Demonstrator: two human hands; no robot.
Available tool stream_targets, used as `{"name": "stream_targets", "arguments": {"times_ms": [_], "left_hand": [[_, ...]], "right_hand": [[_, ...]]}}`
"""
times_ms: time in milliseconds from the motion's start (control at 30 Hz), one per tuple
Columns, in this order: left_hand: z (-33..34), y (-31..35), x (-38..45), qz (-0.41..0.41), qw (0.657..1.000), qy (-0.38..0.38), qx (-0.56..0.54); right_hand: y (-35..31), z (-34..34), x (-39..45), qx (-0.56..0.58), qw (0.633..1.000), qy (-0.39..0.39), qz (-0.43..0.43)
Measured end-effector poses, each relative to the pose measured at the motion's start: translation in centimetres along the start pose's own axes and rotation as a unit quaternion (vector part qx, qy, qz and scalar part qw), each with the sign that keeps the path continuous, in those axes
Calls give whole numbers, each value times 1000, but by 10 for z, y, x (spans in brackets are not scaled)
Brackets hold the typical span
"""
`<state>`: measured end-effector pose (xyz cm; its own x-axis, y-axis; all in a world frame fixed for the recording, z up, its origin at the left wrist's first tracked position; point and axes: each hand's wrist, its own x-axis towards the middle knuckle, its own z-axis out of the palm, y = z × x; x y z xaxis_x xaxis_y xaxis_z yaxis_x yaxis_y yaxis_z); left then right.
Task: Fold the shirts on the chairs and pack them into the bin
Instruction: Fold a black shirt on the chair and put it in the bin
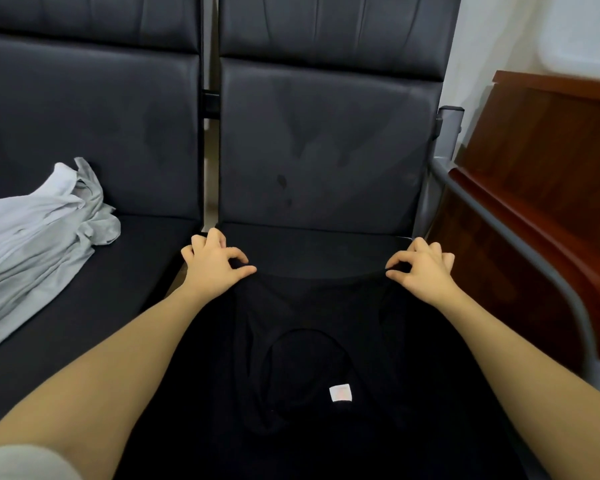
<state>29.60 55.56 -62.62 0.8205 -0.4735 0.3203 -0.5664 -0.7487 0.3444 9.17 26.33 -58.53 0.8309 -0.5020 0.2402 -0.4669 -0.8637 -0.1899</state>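
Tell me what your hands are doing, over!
Left hand and right hand each pinch the black shirt edge. Shirt spread over right chair seat. White shirts piled left, nothing blocking.

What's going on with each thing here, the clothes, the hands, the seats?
black shirt: spread flat on the right seat, neck label facing up, far edge pinched at both corners.
left hand: pinches the shirt's far left corner.
right hand: pinches the shirt's far right corner.
grey shirt: crumpled, unfolded, on the left seat.
left seat: partly covered by the grey shirt.
right seat: mostly covered by the black shirt.
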Motion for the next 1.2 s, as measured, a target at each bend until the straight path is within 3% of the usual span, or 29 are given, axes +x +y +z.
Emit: {"name": "stream_targets", "arguments": {"times_ms": [533,733,1200], "left_hand": [[-11,20,79,37,995,88,10],[-36,37,65,31,987,155,-13],[-81,47,-59,-20,981,177,-70]], "right_hand": [[-1,9,62,67,972,222,44],[-11,-20,45,104,961,251,47],[-21,-51,-89,232,946,214,69]]}}
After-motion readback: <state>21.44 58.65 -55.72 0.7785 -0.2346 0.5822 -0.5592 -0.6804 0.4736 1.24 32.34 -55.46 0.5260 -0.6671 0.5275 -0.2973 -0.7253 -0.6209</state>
